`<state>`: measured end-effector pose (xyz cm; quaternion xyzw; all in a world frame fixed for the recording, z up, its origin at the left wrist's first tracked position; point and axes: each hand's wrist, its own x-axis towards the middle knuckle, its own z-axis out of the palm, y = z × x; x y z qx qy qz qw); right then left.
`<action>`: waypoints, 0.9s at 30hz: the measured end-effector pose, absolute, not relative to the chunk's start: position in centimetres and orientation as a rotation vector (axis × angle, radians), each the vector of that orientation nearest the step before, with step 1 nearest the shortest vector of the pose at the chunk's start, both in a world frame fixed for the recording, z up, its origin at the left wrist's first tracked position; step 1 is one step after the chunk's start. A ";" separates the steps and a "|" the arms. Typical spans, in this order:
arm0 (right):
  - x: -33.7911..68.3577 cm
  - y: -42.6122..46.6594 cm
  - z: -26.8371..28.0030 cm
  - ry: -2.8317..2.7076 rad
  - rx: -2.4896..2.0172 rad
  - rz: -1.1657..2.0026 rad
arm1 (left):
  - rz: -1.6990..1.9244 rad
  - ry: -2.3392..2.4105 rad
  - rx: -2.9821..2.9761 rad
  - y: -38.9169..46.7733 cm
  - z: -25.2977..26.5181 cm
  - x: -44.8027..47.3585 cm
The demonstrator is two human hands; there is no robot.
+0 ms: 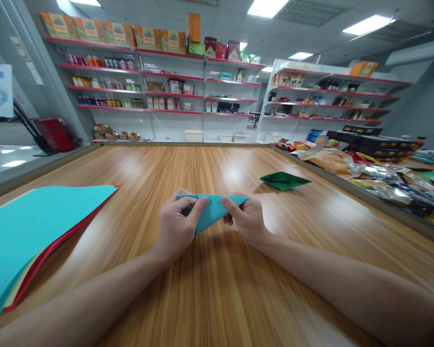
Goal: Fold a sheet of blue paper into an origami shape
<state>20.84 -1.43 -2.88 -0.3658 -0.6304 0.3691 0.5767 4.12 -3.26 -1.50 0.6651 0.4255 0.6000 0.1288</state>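
Observation:
A folded piece of light blue paper (pixel 214 210) is held up over the wooden table between both hands. It has a straight top edge and narrows to a point at the bottom. My left hand (pixel 177 219) pinches its left part, thumb on the near face. On the other side, my right hand (pixel 249 219) grips the right corner, its thumb also on the near face. The fingers behind the paper are partly hidden. Farther back on the right lies a green folded paper boat (pixel 285 180), apart from both hands.
A stack of coloured paper sheets (pixel 47 217), light blue on top with cream and red beneath, lies at the left of the wooden table (pixel 148 168). Packaged snacks (pixel 376 178) are heaped beyond the right edge. Stocked shelves (pixel 173 91) stand behind the table.

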 end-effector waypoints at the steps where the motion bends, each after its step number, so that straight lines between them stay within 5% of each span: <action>1: 20.8 -1.4 -2.9 -1.472 -0.857 0.866 | 1.749 1.241 1.929 -3.3 -1.5 4.2; 27: 21.0 -1.3 -3.1 -1.386 -0.808 0.712 | 1.621 1.231 1.831 -3.7 -1.1 4.4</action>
